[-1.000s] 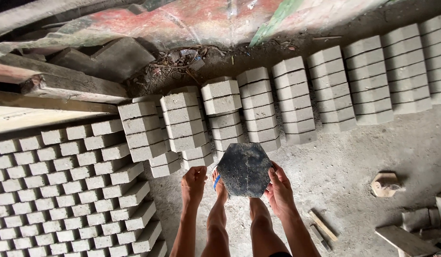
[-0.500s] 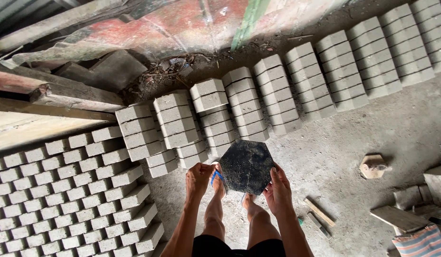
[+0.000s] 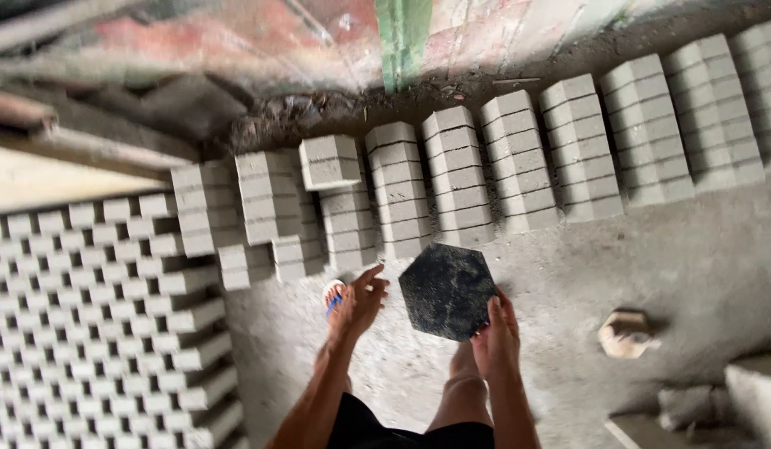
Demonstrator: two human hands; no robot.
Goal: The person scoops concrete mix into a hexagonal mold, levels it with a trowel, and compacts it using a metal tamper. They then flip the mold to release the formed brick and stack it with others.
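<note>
The right hand [image 3: 495, 339] grips the dark hexagonal paver [image 3: 448, 290] — flat face up, one corner pointing away; the left hand [image 3: 362, 301] hovers beside it, fingers spread wide.

one dark hexagonal slab [image 3: 448, 289], two hands.

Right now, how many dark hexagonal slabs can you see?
1. The dark hexagonal slab is in front of the person, gripped at its lower edge by the right hand; the left hand is open beside it. None other visible.

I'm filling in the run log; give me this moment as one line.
right hand: holds dark hexagonal block | left hand: open, off block | ahead: stacked grey pavers
</note>
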